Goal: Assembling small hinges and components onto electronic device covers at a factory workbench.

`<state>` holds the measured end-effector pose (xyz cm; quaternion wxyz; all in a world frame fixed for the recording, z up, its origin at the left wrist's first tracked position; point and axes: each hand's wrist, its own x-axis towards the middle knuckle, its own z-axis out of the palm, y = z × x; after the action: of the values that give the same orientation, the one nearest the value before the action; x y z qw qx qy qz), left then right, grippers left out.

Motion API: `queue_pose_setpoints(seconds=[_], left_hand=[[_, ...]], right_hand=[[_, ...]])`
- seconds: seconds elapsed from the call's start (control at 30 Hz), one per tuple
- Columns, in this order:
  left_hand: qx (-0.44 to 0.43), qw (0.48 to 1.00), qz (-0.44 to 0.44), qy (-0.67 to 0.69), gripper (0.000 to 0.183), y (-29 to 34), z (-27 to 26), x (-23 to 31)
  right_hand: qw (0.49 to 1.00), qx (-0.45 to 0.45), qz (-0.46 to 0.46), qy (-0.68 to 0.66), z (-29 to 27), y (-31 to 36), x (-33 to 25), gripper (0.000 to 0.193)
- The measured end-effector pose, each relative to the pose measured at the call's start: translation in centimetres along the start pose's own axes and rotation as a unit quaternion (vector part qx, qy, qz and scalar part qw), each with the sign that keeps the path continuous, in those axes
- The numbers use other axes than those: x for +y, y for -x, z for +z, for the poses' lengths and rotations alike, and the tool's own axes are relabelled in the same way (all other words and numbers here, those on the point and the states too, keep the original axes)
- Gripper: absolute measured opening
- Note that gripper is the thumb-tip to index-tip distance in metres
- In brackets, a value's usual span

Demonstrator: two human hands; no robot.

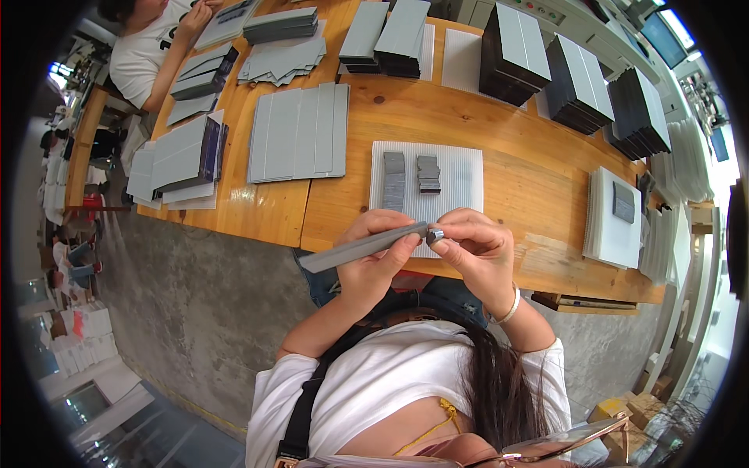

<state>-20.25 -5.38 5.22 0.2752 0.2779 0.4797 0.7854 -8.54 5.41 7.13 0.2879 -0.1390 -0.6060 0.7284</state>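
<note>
While the head camera looks down over a wooden tabletop (484, 140), a person's two hands meet just above its near edge. The left hand (374, 261) is closed around a long grey flat strip (355, 248), which slants down and to the left. The right hand (476, 249) pinches a small dark piece (434, 234) against the strip's upper end. Just beyond the hands lies a white ribbed sheet (460, 179) carrying two short stacks of small grey pieces (394, 179), so more pieces seem to wait for handling. Farther back sit grey panels laid side by side (296, 132) and tall stacks of dark-edged boards (577, 82); whether these are finished cannot be told. At the far left corner another person (148, 47) handles grey sheets.
</note>
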Motion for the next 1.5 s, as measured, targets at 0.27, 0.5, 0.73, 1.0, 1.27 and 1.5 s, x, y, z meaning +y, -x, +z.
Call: queue_pose_setpoints(seconds=[0.27,0.5,0.73,1.0,1.27,1.5], left_hand=[[-0.030,0.978,0.119,-0.170,0.013,-0.2,-0.5,0.4],[-0.073,0.991,0.013,-0.111,0.014,-0.4,-1.0,0.7],[-0.070,0.992,-0.063,-0.079,0.019,0.1,-1.1,0.5],[0.009,0.991,-0.109,0.081,0.021,0.1,-1.4,0.8],[0.056,0.990,-0.076,0.105,0.022,-0.7,-2.5,1.4],[0.042,0.991,-0.083,0.100,0.023,-0.7,-2.4,1.3]], right_hand=[[0.986,0.027,-0.080,0.147,0.0,0.2,0.4,0.025],[0.995,0.000,-0.059,0.083,-0.2,-0.1,-0.1,0.024],[0.996,-0.008,0.068,-0.061,-0.1,0.3,-0.6,0.025],[0.986,0.017,0.118,-0.119,-1.5,0.1,0.6,0.023],[0.834,-0.108,-0.147,0.521,-2.8,-3.8,0.0,0.021],[0.806,-0.089,-0.145,0.566,-2.5,-4.4,0.2,0.021]])
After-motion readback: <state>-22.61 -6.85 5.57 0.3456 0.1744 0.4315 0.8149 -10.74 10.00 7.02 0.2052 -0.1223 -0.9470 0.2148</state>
